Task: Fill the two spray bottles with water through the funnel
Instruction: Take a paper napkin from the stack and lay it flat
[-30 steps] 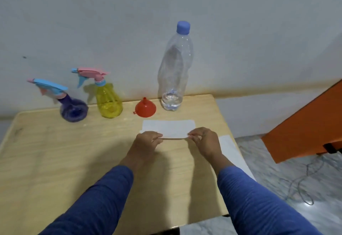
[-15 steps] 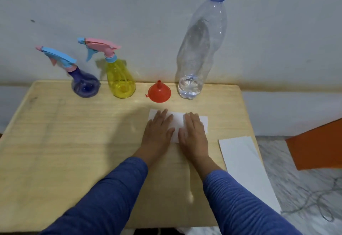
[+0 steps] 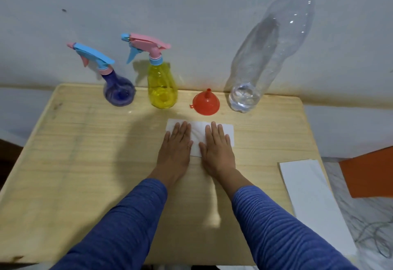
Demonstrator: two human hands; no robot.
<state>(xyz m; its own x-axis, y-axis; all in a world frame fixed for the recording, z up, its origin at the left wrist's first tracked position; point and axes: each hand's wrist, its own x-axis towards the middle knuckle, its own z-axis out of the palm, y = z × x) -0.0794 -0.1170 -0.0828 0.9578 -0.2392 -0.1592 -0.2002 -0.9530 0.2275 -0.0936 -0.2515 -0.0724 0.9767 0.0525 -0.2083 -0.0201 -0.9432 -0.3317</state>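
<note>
- Wooden table (image 3: pixel 63 163), light grain, rounded far corners, pushed against a pale grey wall (image 3: pixel 191 3); brownish stain line runs along the wall where the tabletop meets it.
- Landmark: red funnel (image 3: pixel 205 103), upside down, spout up, at the back of the table.
- Just left of the funnel: yellow spray bottle (image 3: pixel 162 86), pink trigger head with blue collar, upright.
- Further left of the funnel: purple spray bottle (image 3: pixel 119 94), blue trigger head, upright, close beside the yellow one but not touching.
- Just right of the funnel: tall clear water bottle (image 3: pixel 270 42), blue cap on, only a little water at the bottom.
- In front of the funnel: white paper sheet (image 3: pixel 227 130) lying flat on the table.
- Left hand (image 3: pixel 175 148) palm down, fingers straight, pressing the left part of the sheet.
- Right hand (image 3: pixel 217 148) palm down, fingers straight, pressing the right part of the sheet; neither hand grasps anything.
- Both forearms in blue ribbed sleeves (image 3: pixel 276 227).
- Far right of the funnel, toward the near side: white board (image 3: pixel 314 195) at the table's right edge, overhanging it.
- Beyond that edge: marble-pattern floor (image 3: pixel 340 184), an orange panel (image 3: pixel 370 174), loose cable (image 3: pixel 374 237) on the floor.
- Small dark speck on the wall above the purple bottle.
</note>
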